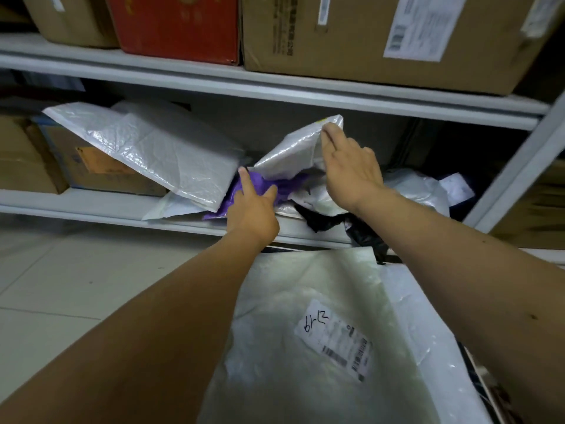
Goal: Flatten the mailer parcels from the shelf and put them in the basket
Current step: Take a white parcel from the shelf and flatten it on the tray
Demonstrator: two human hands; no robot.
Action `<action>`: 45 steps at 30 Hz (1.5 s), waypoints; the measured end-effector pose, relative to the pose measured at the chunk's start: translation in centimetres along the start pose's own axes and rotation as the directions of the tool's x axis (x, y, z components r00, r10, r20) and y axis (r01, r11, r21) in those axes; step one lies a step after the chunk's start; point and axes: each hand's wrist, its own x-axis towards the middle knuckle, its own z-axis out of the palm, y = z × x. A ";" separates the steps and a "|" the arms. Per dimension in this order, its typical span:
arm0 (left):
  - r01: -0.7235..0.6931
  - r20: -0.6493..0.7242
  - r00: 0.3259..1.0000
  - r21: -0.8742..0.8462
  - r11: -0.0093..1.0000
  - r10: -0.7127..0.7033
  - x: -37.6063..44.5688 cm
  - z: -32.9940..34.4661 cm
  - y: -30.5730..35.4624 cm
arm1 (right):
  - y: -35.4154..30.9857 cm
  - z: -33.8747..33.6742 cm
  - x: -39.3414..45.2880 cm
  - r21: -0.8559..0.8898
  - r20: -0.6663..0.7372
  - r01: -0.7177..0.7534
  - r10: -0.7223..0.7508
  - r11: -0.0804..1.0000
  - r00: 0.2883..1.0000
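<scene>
On the lower shelf [91,206] of a grey metal rack over pale floor tiles [61,286], mailers sit piled. Cardboard boxes [351,35] line the tier above that shelf, tops cut off. White mailer with label [305,316] lies below the shelf front; basket mostly hidden under it. Right hand [348,169] pinches the silver mailer [293,151] corner. Left hand [253,209], forefinger out, touches the purple mailer [284,188]; its grip can't be made out.
</scene>
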 end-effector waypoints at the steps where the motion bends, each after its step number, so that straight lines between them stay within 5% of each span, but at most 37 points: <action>1: -0.036 -0.035 0.999 0.007 0.999 0.036 -0.7 -0.8 0.6 | 0.5 -0.9 -1.5 0.002 0.007 0.002 -0.002 1.000 1.000; 7: -0.311 -0.090 0.946 0.024 0.950 0.312 -6.0 -2.0 3.3 | 3.1 -3.5 -12.0 0.000 0.039 -0.042 0.042 0.999 0.998; 12: -0.347 -0.061 0.935 0.052 0.936 0.350 -13.0 0.1 3.1 | 3.1 -1.9 -21.5 -0.032 0.133 -0.030 0.034 0.999 0.990; 16: -0.450 0.091 0.892 0.273 0.851 0.442 -18.7 0.4 2.2 | 1.1 0.6 -28.5 0.063 0.184 -0.080 0.067 0.995 0.981; 23: -0.415 0.309 0.893 0.287 0.863 0.327 -24.3 2.8 0.0 | -2.1 3.7 -35.5 0.126 -0.055 -0.018 0.025 0.992 0.998; 28: -0.390 0.410 0.887 0.423 0.818 0.211 -26.0 2.8 0.3 | -2.2 4.5 -37.2 0.155 -0.116 0.156 -0.139 0.975 0.984; 31: -0.326 0.341 0.922 0.427 0.844 0.184 -25.5 2.9 0.6 | -2.6 4.1 -36.3 0.290 -0.122 -0.024 0.061 0.957 0.991; 32: -0.296 0.299 0.936 0.392 0.871 0.183 -25.1 3.2 0.9 | -2.9 3.3 -35.4 0.387 -0.076 -0.226 0.275 0.894 0.958; 33: -0.268 0.254 0.949 0.340 0.901 0.186 -24.6 3.5 1.3 | -2.9 2.5 -34.2 0.486 0.036 -0.471 0.522 0.736 0.852; 35: -0.222 0.137 0.970 0.180 0.958 0.199 -23.8 4.4 2.3 | -2.1 3.1 -31.3 0.569 0.433 -0.807 0.776 0.159 0.458; 37: -0.216 0.096 0.973 0.040 0.976 0.211 -23.1 5.7 3.3 | -1.2 4.6 -29.3 0.444 0.783 -0.843 0.588 -0.304 0.201; 39: -0.237 0.154 0.959 -0.009 0.971 0.236 -22.8 7.2 4.3 | -0.2 5.8 -28.7 0.331 0.916 -0.754 0.385 -0.567 0.113; 42: -0.149 0.232 0.958 -0.098 0.984 0.168 -21.8 9.6 5.0 | 1.0 6.8 -28.4 0.175 0.984 -0.766 0.144 -0.618 0.108; 45: -0.031 0.290 0.954 -0.138 0.990 0.071 -21.3 11.0 5.0 | 2.0 7.1 -28.1 0.112 0.985 -0.879 -0.065 -0.463 0.160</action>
